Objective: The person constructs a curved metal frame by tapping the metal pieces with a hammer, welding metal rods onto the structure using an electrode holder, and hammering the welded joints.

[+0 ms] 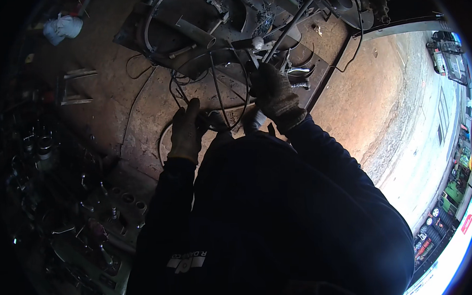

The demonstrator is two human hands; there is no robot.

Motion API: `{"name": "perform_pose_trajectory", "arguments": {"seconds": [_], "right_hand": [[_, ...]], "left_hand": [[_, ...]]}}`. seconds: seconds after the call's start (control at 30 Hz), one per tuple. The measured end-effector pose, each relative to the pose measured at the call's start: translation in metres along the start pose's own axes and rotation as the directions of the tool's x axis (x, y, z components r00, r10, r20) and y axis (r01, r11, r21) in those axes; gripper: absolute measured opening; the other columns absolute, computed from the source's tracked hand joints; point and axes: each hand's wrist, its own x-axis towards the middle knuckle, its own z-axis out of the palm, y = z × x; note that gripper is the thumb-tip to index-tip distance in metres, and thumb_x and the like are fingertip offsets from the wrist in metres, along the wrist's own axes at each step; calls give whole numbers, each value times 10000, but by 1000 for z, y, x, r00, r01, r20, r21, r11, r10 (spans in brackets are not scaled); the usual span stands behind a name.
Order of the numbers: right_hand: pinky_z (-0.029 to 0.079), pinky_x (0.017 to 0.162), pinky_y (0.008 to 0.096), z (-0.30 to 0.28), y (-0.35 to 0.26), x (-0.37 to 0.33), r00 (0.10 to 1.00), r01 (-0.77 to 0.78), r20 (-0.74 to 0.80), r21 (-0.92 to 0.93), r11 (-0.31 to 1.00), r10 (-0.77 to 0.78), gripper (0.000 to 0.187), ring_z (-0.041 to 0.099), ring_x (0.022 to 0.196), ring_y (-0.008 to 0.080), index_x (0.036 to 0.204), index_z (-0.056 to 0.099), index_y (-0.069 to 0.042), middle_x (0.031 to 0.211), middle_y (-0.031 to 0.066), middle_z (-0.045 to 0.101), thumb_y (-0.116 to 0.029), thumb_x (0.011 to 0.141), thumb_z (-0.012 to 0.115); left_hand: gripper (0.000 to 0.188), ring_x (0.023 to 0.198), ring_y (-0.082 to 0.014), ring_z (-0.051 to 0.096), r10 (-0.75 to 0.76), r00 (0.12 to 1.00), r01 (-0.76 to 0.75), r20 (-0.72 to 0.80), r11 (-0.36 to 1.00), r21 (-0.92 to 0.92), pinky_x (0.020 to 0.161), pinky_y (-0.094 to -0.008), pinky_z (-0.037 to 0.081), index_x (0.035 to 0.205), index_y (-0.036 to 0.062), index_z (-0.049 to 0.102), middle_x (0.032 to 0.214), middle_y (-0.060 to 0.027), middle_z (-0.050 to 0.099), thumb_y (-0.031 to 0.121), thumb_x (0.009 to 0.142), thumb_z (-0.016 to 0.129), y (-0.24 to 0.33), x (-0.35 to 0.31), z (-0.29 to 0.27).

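Observation:
My left hand [186,131], in a work glove, is closed round thin dark cable [177,92], with short lengths standing out above the fingers. My right hand [275,91], in a grey knitted glove, is closed beside the metalwork; a pale narrow strip [253,58] shows just above it, and what lies inside the fingers is hidden. Between the hands hangs a loop of dark cable [218,91]. Right above my right hand, a long dark bar [294,25] slants up to the right.
Ahead lies a heap of scrap metal with a pipe [196,33] and curved pieces. A metal frame [78,86] and a white bundle [63,28] lie on the left floor. Tools crowd the dark bench [106,219] at lower left. A vehicle [448,59] stands outside at right.

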Motion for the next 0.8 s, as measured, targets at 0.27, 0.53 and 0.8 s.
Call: {"name": "perform_pose_trajectory", "arguments": {"seconds": [0.27,0.53,0.8], "right_hand": [[520,771,484,-24,-25,1,991,135,36,-296,946,-130,236,637,920,409,1115,607,-57,982,178,628,-243,973,572],[546,806,444,-72,2,7,878,478,308,-521,707,-366,290,669,973,359,1196,634,-75,1060,154,675,-190,930,631],[554,825,456,-52,-46,19,910,403,344,-612,680,-230,303,690,966,373,1207,648,-81,1039,187,704,-266,975,584]], "left_hand": [[387,863,-196,611,31,998,-27,-52,997,66,869,-373,572,953,38,559,898,-92,570,396,936,707,18,-14,-3],[904,779,-182,660,262,960,-181,-99,850,495,704,-305,578,1447,-82,439,936,-113,616,455,820,808,89,-20,-18],[846,724,-154,648,349,935,-226,-65,726,650,682,-272,565,1344,-77,527,914,-104,613,533,817,785,129,-16,-20]]}}
